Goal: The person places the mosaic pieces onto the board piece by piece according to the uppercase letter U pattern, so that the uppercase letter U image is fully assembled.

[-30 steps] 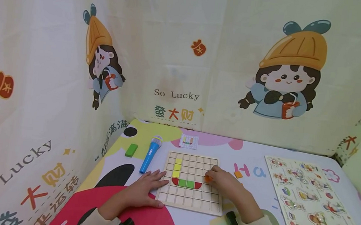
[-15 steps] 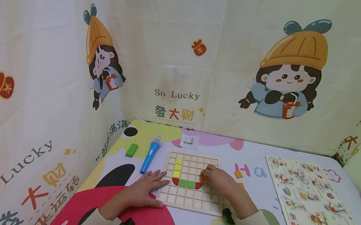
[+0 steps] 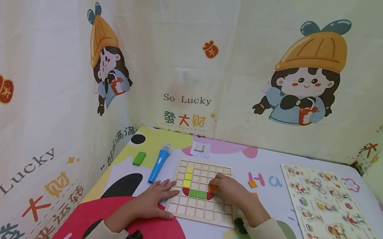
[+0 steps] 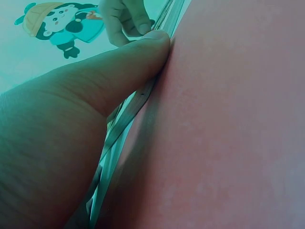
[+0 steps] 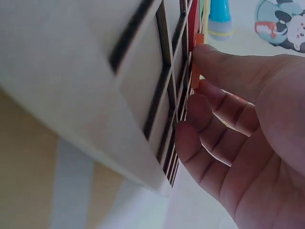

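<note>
A wooden grid board (image 3: 191, 212) lies on the table in the head view. Set in its cells are a column of yellow tiles (image 3: 188, 177) and a row of green tiles (image 3: 197, 194), with a red piece (image 3: 185, 191) at the row's left end and another red piece (image 3: 210, 196) at its right. My right hand (image 3: 234, 193) pinches an orange tile (image 5: 196, 67) between thumb and finger, just above the right red piece; whether it sits in a cell is hard to tell. My left hand (image 3: 148, 204) rests with fingers spread at the board's left edge, thumb against its side (image 4: 138, 98).
A blue toy microphone (image 3: 160, 163) and a green block (image 3: 139, 158) lie left of the board. Behind it is a small pattern card (image 3: 200, 149). Loose orange tiles (image 3: 252, 184) sit to the right, before a large picture puzzle (image 3: 333, 214). A printed curtain (image 3: 189, 69) surrounds the table.
My right hand has shifted left across the board with the orange tile, stopping above the right red piece. My left hand has stayed in place.
</note>
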